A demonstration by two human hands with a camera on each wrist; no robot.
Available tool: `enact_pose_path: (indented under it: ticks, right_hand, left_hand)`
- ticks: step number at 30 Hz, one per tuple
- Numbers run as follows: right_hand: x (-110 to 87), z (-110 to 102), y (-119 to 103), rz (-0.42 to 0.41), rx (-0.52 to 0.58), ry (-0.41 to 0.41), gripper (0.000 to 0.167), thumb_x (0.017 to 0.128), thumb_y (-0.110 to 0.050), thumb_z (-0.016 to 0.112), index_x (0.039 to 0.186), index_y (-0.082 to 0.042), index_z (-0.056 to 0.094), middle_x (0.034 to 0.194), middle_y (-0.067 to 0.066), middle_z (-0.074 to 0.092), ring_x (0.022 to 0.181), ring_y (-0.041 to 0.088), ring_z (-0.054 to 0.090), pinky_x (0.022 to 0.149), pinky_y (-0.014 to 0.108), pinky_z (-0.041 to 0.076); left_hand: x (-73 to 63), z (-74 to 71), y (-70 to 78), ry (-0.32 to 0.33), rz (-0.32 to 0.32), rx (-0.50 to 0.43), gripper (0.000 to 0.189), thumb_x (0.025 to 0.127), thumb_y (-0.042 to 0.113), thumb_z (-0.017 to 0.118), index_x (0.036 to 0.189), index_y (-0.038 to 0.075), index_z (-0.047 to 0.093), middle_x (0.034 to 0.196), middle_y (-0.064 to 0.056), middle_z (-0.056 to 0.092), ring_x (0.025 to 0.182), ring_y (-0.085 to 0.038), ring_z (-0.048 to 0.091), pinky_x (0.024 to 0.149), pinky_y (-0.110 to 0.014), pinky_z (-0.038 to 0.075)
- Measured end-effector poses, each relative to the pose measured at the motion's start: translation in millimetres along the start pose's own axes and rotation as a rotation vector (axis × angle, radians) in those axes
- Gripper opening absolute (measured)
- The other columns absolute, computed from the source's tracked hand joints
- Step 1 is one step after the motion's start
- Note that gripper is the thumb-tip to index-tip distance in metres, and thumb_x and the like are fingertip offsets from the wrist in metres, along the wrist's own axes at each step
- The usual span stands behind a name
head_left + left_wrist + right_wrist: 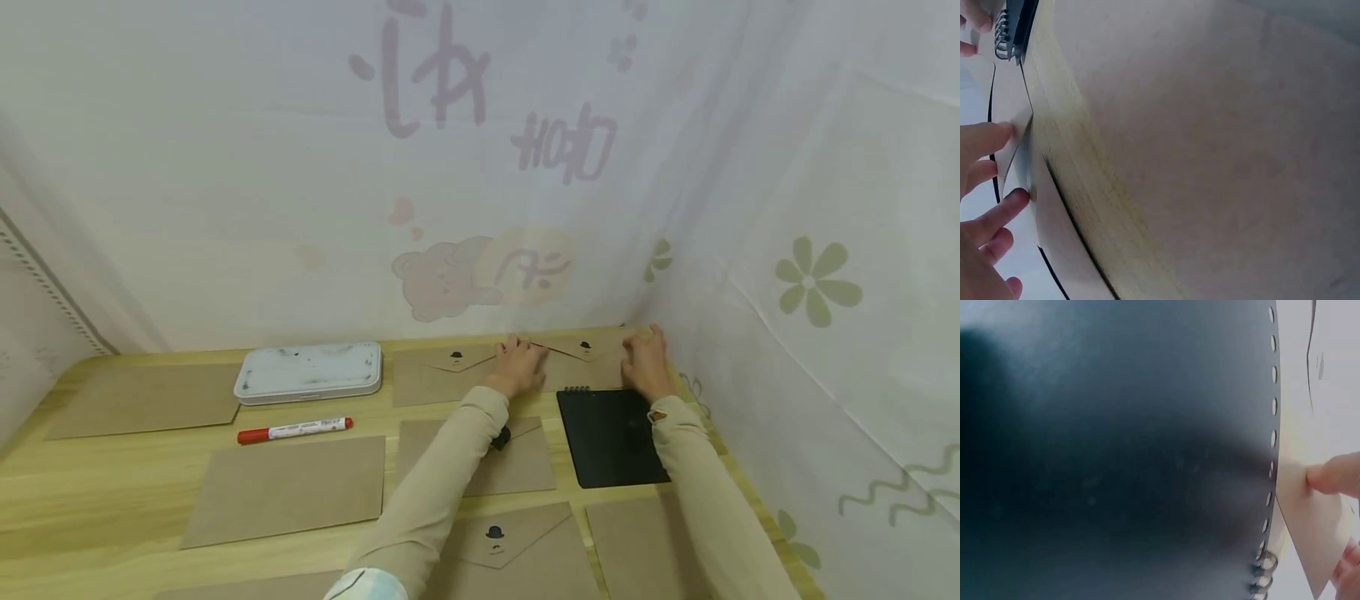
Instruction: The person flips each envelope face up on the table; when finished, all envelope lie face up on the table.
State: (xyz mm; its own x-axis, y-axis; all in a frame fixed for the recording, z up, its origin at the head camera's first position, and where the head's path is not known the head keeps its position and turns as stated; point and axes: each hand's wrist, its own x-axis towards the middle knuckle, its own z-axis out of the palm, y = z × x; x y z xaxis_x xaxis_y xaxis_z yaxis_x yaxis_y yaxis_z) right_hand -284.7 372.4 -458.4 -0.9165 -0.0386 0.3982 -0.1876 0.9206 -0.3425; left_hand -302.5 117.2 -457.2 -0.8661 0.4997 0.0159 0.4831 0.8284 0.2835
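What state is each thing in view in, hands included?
left hand, gripping the far-right envelope at its left end
right hand, pinching its right end
far-right envelope, held at both ends
other hat-print envelopes, flaps folded down
plain brown envelopes, flat, no flap showing
black spiral notebook, lying flat
white case, lid closed
red marker, capped

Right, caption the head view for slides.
Left hand and right hand touch a hat-print envelope beside a black spiral notebook.

This is a little table corner, in a home or not, I can't tell: pale cloth point(225, 183) with a bear point(438, 283) mid-frame and a flower point(834, 292) at right hangs around a wood-look table point(82, 492).
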Motion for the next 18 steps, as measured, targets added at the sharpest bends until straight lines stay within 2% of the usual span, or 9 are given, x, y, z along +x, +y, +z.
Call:
enact_pose_path:
  ticks: [2, 4, 5, 9, 11, 15, 18]
  right_hand:
    - [1.4, 1, 2, -0.018, -0.027, -0.019, 0.027, 0.071, 0.009, 0.067, 0.095, 0.017, 0.059, 0.111, 0.039, 0.05, 0.124, 0.054, 0.022, 0.101, 0.059, 0.021]
    - [3.1, 1, 3, -0.063, -0.083, -0.053, 0.023, 0.072, 0.001, 0.071, 0.085, 0.015, 0.058, 0.102, 0.038, 0.054, 0.117, 0.053, 0.034, 0.102, 0.059, 0.02]
    - [3.3, 1, 4, -0.08, -0.1, -0.078, 0.024, 0.072, -0.003, 0.073, 0.08, 0.013, 0.057, 0.098, 0.036, 0.055, 0.117, 0.054, 0.034, 0.103, 0.059, 0.019]
    - [2.5, -1, 6, -0.089, -0.103, -0.184, 0.033, 0.073, -0.018, 0.077, 0.069, 0.001, 0.05, 0.097, 0.034, 0.056, 0.122, 0.054, 0.027, 0.103, 0.061, 0.013]
    - [1.3, -1, 6, -0.053, -0.077, -0.204, 0.031, 0.074, -0.017, 0.076, 0.074, 0.002, 0.052, 0.106, 0.036, 0.052, 0.129, 0.055, 0.012, 0.102, 0.063, 0.012]
    - [2.1, 1, 4, -0.032, -0.099, -0.22, 0.039, 0.076, -0.018, 0.076, 0.093, 0.011, 0.057, 0.116, 0.037, 0.048, 0.13, 0.053, 0.011, 0.102, 0.063, 0.013]
    - [3.4, 4, 1, -0.023, -0.112, -0.239, 0.047, 0.077, -0.019, 0.076, 0.105, 0.014, 0.057, 0.122, 0.038, 0.044, 0.13, 0.053, 0.012, 0.102, 0.063, 0.014]
  left_hand:
    - [1.4, 0.9, 1.9, 0.004, -0.003, 0.024, 0.043, 0.092, 0.035, 0.057, 0.134, 0.025, 0.051, 0.122, -0.003, 0.055, 0.113, -0.023, 0.039, 0.089, -0.042, 0.029]
    - [3.1, 1.4, 3.8, 0.017, -0.008, 0.063, 0.041, 0.093, 0.037, 0.055, 0.132, 0.026, 0.053, 0.119, -0.002, 0.057, 0.113, -0.023, 0.04, 0.09, -0.043, 0.029]
    - [4.1, 1.7, 4.8, 0.023, -0.012, 0.086, 0.039, 0.093, 0.038, 0.055, 0.13, 0.027, 0.055, 0.119, -0.002, 0.057, 0.113, -0.022, 0.04, 0.091, -0.043, 0.029]
    - [8.3, 4.2, 8.8, 0.043, -0.023, 0.168, 0.032, 0.092, 0.041, 0.055, 0.121, 0.027, 0.061, 0.117, 0.0, 0.059, 0.115, -0.021, 0.04, 0.096, -0.046, 0.028]
    - [9.8, 5.8, 10.5, 0.05, -0.023, 0.192, 0.028, 0.092, 0.04, 0.056, 0.114, 0.026, 0.065, 0.119, -0.001, 0.059, 0.118, -0.022, 0.039, 0.1, -0.049, 0.025]
    - [9.5, 9.5, 11.0, 0.058, -0.037, 0.192, 0.021, 0.092, 0.036, 0.057, 0.103, 0.024, 0.07, 0.122, -0.004, 0.056, 0.124, -0.025, 0.035, 0.104, -0.053, 0.02]
    - [7.5, 12.0, 9.0, 0.071, -0.061, 0.172, 0.018, 0.092, 0.033, 0.057, 0.1, 0.024, 0.071, 0.12, -0.004, 0.056, 0.122, -0.026, 0.037, 0.104, -0.054, 0.02]
